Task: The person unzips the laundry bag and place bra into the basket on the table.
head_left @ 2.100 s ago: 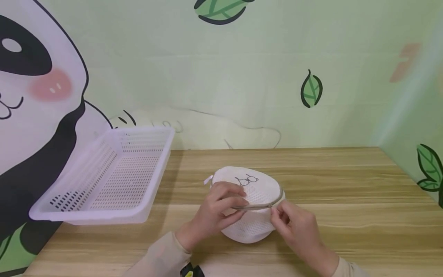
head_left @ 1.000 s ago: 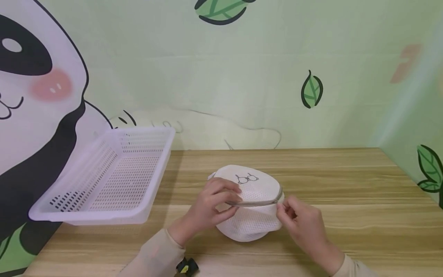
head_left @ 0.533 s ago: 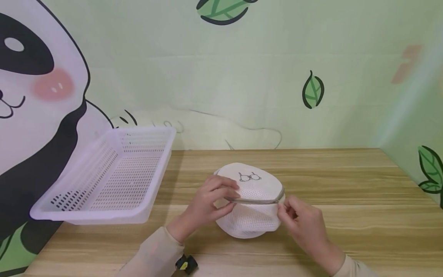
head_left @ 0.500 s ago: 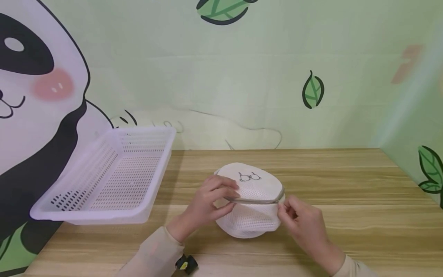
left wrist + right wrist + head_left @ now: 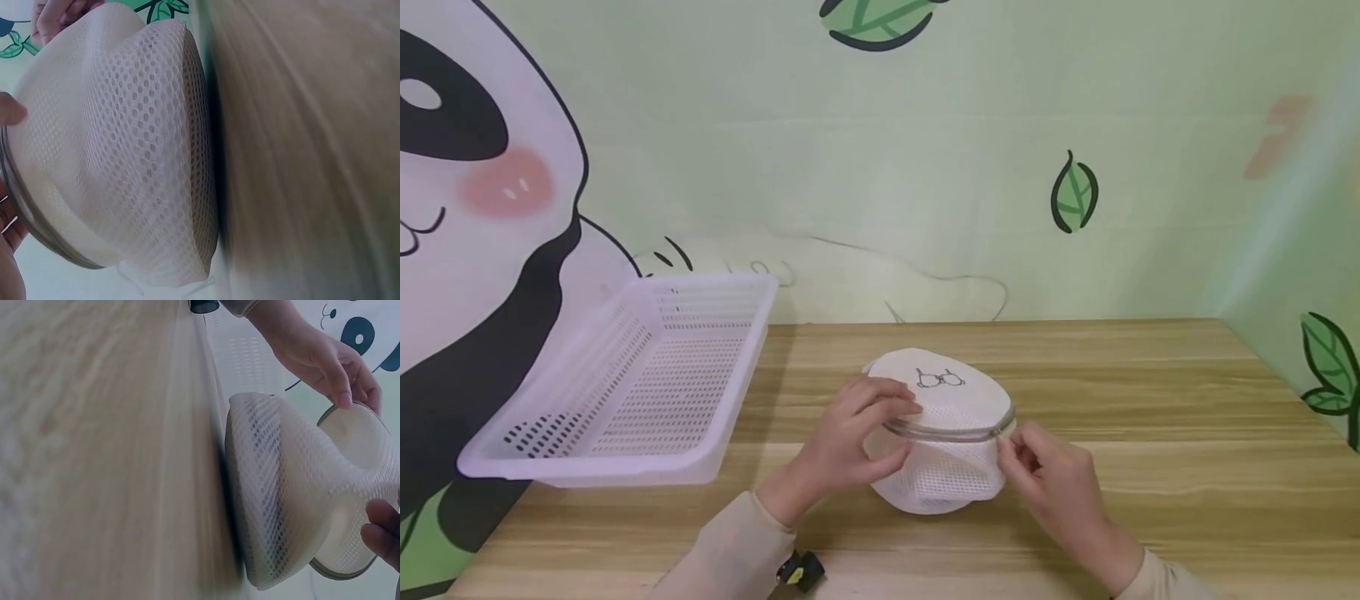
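A white mesh laundry bag (image 5: 951, 475) with a small line drawing on its top stands on the table in the head view. A grey zipper (image 5: 951, 435) runs round the edge of its lid. My left hand (image 5: 857, 433) grips the bag's left rim, fingers over the lid edge and thumb below; the right wrist view shows this thumb (image 5: 342, 394) at the rim. At the right front corner my right hand (image 5: 1056, 479) pinches the zipper pull between thumb and curled forefinger, the slider right at the fingertips. The mesh side (image 5: 144, 125) bulges and folds in the left wrist view.
A white perforated plastic basket (image 5: 722, 450) stands at the left of the wooden table (image 5: 1187, 467). Behind rises a green backdrop (image 5: 925, 167) with a panda and leaves. A small black device (image 5: 801, 571) sits by my left cuff.
My right hand has shifted slightly right with the slider along the zipper. The bag has shifted slightly away from me, and my left thumb has spread lower from the fingers.
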`<state>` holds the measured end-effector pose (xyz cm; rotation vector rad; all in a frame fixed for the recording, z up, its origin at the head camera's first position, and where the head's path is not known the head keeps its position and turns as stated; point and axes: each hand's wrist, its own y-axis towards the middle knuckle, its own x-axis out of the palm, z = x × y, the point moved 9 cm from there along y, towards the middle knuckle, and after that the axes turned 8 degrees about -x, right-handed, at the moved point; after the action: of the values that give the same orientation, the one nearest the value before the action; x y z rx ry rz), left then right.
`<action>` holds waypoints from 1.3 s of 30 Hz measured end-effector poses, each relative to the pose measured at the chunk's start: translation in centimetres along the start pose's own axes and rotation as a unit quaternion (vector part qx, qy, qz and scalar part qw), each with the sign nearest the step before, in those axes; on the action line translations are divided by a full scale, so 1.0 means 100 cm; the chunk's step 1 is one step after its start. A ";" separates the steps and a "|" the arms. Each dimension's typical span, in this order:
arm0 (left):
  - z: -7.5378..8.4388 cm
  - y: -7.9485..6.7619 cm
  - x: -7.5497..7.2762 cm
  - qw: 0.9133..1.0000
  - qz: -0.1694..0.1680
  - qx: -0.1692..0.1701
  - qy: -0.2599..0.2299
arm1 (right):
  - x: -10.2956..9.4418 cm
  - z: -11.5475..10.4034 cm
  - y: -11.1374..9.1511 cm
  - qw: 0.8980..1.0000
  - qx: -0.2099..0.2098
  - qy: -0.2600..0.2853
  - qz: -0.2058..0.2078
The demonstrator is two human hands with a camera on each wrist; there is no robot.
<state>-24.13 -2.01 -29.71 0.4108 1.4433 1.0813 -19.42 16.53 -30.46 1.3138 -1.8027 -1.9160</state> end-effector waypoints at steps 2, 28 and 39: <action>0.004 0.001 0.001 1.000 -0.004 0.002 0.010 | -0.001 -0.001 0.001 1.000 -0.001 0.002 0.004; 0.061 0.015 0.007 0.994 0.081 0.007 0.079 | -0.008 -0.024 0.008 0.998 -0.025 0.042 0.030; 0.071 0.017 0.010 0.990 0.106 0.021 0.089 | -0.009 -0.032 0.010 0.998 -0.027 0.040 0.043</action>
<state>-18.41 2.25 -27.76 0.5162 1.6086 1.2858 -17.06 14.67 -28.71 1.2559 -1.7275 -1.8285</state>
